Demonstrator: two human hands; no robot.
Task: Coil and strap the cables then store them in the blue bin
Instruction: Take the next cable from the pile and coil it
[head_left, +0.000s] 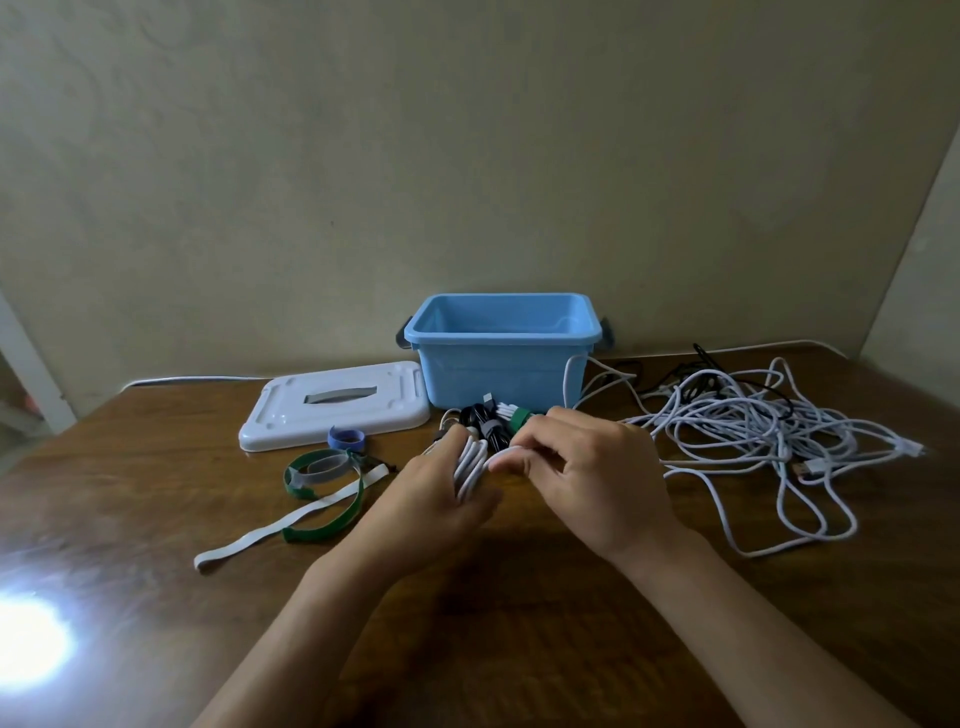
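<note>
On a wooden table, a person's left hand curls round a white coil while the right hand pinches its loop. Two strapped bundles lie before the one blue bin, apparently not yet stored. One tangle remains; about four straps and one lid wait alongside.

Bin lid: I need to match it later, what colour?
White lid, grey handle; head view.

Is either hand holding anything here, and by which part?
The left hand grips a white cable coil around its loops. The right hand pinches the same cable's loose strand beside the coil.
</note>
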